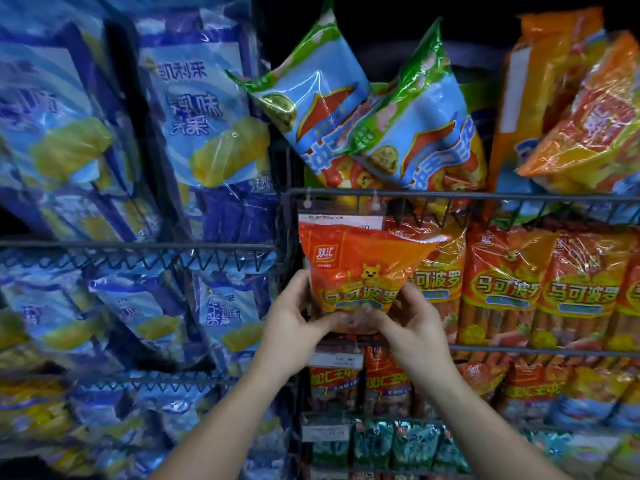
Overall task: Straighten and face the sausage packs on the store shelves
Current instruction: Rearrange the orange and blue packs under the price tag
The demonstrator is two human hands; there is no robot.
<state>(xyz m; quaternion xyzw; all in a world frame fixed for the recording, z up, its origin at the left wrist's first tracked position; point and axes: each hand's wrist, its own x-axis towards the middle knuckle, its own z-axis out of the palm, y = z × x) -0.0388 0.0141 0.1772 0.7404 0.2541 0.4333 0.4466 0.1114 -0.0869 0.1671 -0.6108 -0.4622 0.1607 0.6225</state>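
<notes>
both hands hold the shiny orange plastic sausage pack point(360, 271) at the left end of the black wire shelf point(540, 350), touching the row of matching orange packs point(509, 289) on its right. the left hand point(294, 317) curls round the pack's lower left edge. the right hand point(410, 318) pinches its lower right side. both thumbs press on the front near the bottom. the pack looks light, and its top looks floppy and leans over. the wrap looks slippery. the sausages inside are likely stiff, so holding it low on both sides seems best.
</notes>
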